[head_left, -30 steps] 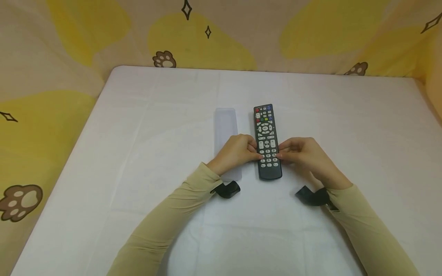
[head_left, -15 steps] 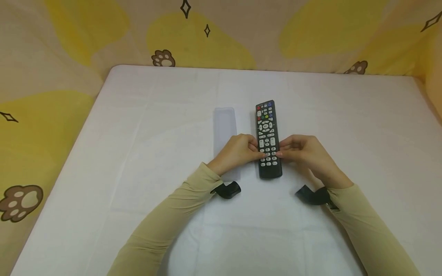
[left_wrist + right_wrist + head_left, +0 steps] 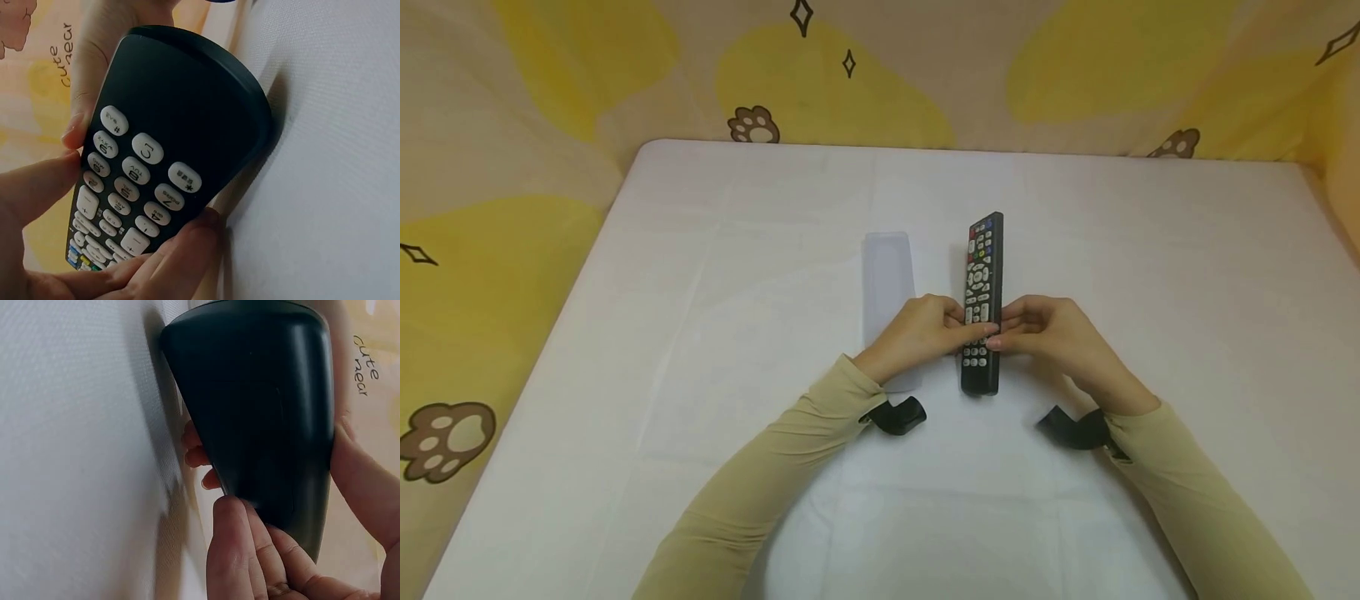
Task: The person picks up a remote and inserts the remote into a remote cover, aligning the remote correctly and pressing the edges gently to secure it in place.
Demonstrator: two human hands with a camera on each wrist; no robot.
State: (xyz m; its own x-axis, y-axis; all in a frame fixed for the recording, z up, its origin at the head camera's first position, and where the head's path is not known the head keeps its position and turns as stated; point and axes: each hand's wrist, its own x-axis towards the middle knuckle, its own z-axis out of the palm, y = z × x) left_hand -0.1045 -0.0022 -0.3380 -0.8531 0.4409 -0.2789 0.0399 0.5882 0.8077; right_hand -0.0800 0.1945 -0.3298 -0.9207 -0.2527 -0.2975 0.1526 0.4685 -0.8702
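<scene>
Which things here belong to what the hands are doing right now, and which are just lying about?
Part of the job:
Black remote control, tilted
Left hand, gripping the remote
Right hand, also gripping it

Seemingly lying about or background:
Translucent tray, apart from the remote, though it might go with it
White table
Patterned cloth behind

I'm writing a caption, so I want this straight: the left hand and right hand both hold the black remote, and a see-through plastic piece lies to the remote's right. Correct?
Not quite: the head view shows the see-through plastic piece to the left of the black remote, which the left hand and right hand both hold.
</scene>
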